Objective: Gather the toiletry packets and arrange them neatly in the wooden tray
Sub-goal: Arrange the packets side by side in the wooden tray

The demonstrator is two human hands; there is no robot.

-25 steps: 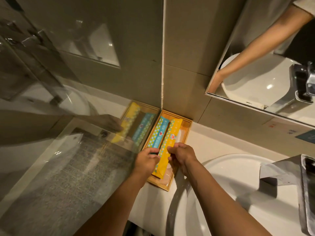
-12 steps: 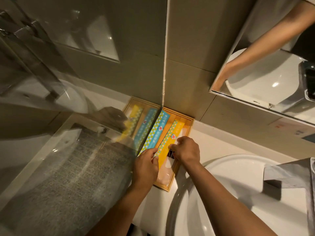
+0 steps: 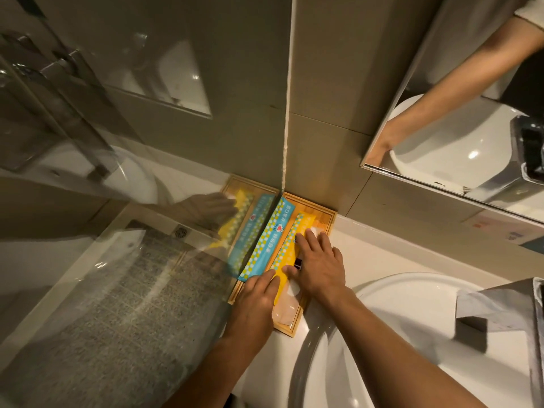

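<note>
A wooden tray (image 3: 327,219) sits in the counter corner against the tiled wall and a glass panel. Inside it a long blue packet (image 3: 269,240) lies along the glass side, and a long yellow packet (image 3: 290,251) lies beside it. A pale clear packet (image 3: 287,312) shows at the tray's near end, with a small dark item (image 3: 298,262) by my thumb. My left hand (image 3: 259,293) rests flat on the near ends of the blue and yellow packets. My right hand (image 3: 319,262) lies spread over the tray's right side, fingers on the yellow packet.
A white basin (image 3: 397,334) fills the counter to the right of the tray, with a chrome tap (image 3: 500,313) at the far right. A mirror (image 3: 459,119) hangs above. The glass panel (image 3: 132,260) on the left reflects the tray and my hand.
The blue packet has been laid straight along the glass side and the yellow one beside it. My right hand has opened out flat over the tray; my left hand has slid to the packets' near ends.
</note>
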